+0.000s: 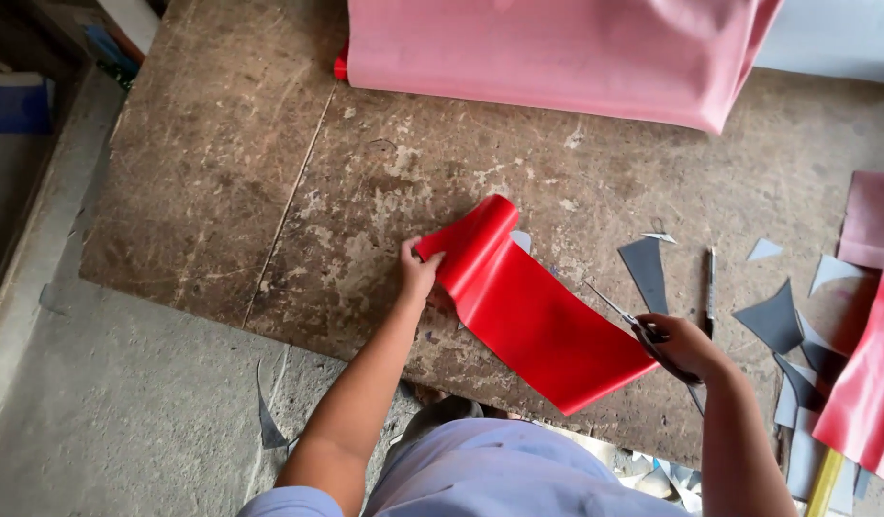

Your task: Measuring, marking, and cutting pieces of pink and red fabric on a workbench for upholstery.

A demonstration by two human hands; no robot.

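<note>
Between both hands' fingers [425, 263]: red sheet [533, 321]

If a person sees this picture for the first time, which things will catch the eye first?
First, the bright red sheet in the middle of the worn brown board, curled up at the end that the left hand grips. Next, the scissors in the right hand at the sheet's right edge. Then the big pink roll along the top, and grey offcuts scattered at the right.

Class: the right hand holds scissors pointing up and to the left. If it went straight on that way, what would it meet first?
Most likely the red sheet: the scissors in the right hand already point along its right edge.
</note>
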